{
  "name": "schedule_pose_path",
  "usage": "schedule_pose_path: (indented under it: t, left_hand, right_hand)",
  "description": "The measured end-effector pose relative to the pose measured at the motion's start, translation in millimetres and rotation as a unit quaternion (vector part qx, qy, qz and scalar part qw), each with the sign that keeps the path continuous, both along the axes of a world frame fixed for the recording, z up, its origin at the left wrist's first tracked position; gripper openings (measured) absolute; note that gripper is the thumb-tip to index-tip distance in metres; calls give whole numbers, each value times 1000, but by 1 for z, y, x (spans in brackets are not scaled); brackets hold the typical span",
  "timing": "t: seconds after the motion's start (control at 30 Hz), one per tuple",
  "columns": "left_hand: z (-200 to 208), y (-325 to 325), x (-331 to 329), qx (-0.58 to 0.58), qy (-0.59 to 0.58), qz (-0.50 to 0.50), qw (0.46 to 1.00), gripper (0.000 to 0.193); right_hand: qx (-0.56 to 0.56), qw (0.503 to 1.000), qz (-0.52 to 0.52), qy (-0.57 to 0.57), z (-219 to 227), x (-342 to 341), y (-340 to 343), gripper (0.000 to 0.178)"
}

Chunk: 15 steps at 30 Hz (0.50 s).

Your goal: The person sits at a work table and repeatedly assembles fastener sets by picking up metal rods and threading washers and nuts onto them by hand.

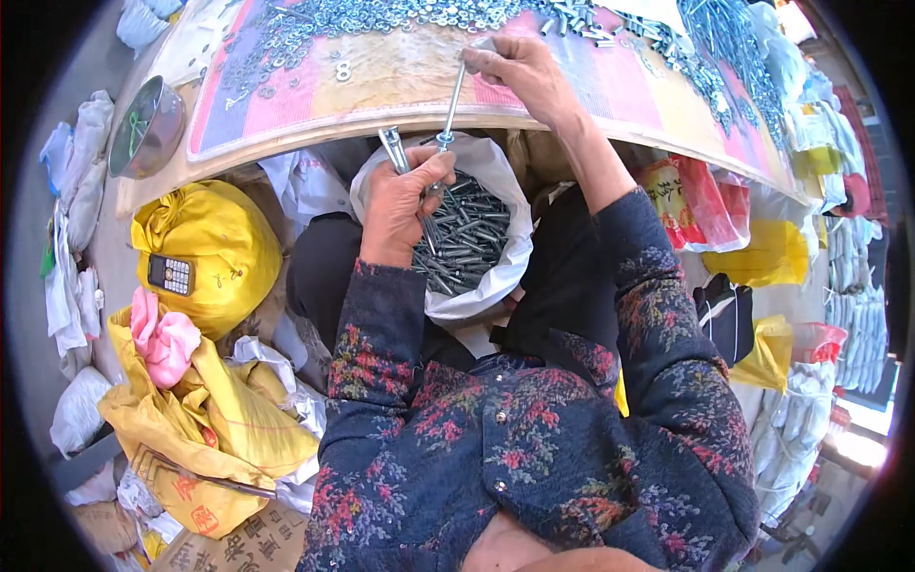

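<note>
left hand (400,205) fingers clenched on bolts above white bag of bolts (467,234) in lap | right hand (519,71) fingers pinch top of long bolt (451,105) at table (381,119) edge | yellow sack (214,253) left, calculator (172,275) on it | pink cloth (164,341) below

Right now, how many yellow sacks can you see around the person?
4. One tied sack at the left, a crumpled one below it, one at the right under the board's edge, one lower right. More may be hidden under the heaps.
</note>
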<state>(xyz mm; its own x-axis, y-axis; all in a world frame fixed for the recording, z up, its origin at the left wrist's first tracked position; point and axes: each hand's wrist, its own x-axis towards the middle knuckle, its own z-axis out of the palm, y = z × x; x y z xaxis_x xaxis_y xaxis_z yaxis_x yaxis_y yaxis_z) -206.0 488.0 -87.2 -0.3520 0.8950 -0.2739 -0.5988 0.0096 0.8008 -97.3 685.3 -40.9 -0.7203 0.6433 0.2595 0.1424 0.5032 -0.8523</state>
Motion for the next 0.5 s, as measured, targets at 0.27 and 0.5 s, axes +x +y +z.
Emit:
schedule_pose_path:
  t: [0.27, 0.5]
  left_hand:
    - [-8, -2, -8, 2, -54, -29, 998, 16]
    - [-9, -6, -17, 29, -41, 49, 998, 14]
  right_hand:
    - [-43, 982, 79, -168, 37, -8, 10, 23]
    - [156, 984, 39, -81, 8, -17, -70, 33]
